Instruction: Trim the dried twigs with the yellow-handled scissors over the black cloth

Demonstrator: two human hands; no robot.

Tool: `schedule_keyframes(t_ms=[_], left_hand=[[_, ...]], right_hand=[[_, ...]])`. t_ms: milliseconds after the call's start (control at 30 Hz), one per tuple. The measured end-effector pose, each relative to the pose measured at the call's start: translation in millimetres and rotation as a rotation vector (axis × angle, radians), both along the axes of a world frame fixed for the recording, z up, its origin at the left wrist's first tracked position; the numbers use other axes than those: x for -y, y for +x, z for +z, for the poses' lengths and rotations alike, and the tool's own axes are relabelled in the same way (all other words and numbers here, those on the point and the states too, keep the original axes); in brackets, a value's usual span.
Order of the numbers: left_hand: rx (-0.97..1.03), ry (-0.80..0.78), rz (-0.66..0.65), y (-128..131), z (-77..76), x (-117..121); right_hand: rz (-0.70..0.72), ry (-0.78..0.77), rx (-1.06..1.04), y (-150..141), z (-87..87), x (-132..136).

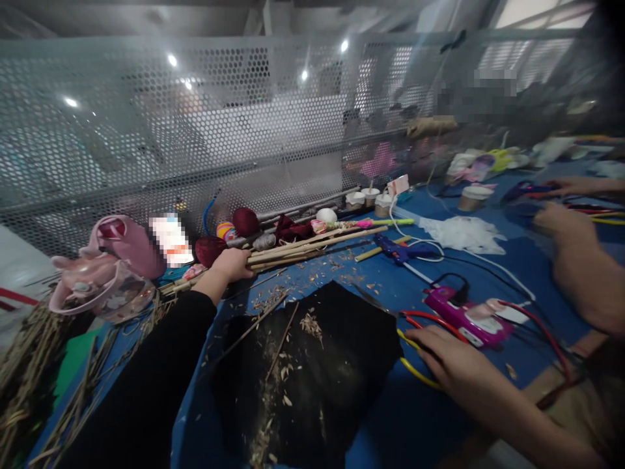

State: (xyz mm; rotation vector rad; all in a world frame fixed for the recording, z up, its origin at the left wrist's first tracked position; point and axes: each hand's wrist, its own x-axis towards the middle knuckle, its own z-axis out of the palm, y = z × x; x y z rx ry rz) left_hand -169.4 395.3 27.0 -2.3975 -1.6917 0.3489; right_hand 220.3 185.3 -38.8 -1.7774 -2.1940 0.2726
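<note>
My left hand (233,264), below a black sleeve, reaches to the back of the table. Its fingers close over the near end of a bundle of pale thin sticks (303,246); the fingertips are partly hidden. My right hand (446,358) rests at the right, its fingers closed around the yellow handle of a pair of scissors (437,319) with red and yellow handles. The grey blades point left across the edge of a black cloth (342,378). Thin dry stems (283,339) and pale husks lie on that cloth.
Dark red yarn balls (245,222), a pink bag (127,244) and a phone (170,241) stand along the mesh panel. A blue glue gun (398,251) and purple power strip (469,319) trail cords. Another person's hand (561,228) works at right. Dry stalks (29,365) lie left.
</note>
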Motion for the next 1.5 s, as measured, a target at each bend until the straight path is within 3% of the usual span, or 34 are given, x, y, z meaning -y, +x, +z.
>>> schedule_keyframes(t_ms=[167, 333, 433, 500, 533, 700, 900, 1000, 1133, 1233, 1367, 1500], left_hand=[[0.016, 0.01, 0.003, -1.5, -0.7, 0.1], [0.042, 0.01, -0.031, -3.7, -4.8, -1.5], [0.044, 0.026, -0.019, -4.6, -7.5, -2.7], [0.043, 0.024, -0.001, -4.7, -8.5, -2.8], [0.044, 0.017, 0.003, -4.7, -8.6, -2.6], [0.065, 0.004, 0.007, -3.8, -6.4, -0.2], [0.075, 0.014, -0.003, -3.4, -5.7, 0.1], [0.08, 0.023, 0.003, -3.8, -6.7, -0.6], [0.072, 0.029, -0.004, -4.0, -6.9, -0.6], [0.065, 0.033, -0.022, -3.5, -6.3, 0.2], [0.067, 0.023, 0.001, -3.1, -6.3, 0.7], [0.077, 0.017, 0.01, -3.8, -6.9, 0.6]], right_hand=[[-0.014, 0.044, 0.089, -13.3, 12.7, -32.9], [0.021, 0.161, 0.239, -59.8, 53.3, -67.8], [0.37, 0.145, 0.147, -116.9, 75.5, -85.2], [0.678, 0.09, 0.148, -157.1, 79.4, -96.5], [0.768, 0.091, 0.164, -175.1, 77.6, -102.2], [0.853, 0.079, 0.328, -226.9, 55.1, -127.5], [0.909, 0.142, 0.251, -212.8, 65.0, -125.2], [1.003, 0.064, 0.254, -198.2, 70.6, -109.9], [1.04, 0.003, 0.332, -190.2, 65.7, -98.5], [1.031, 0.081, 0.334, -191.2, 65.5, -100.7], [1.041, 0.144, 0.312, -191.2, 77.9, -100.1], [1.014, 0.045, 0.34, -177.3, 93.6, -86.4]])
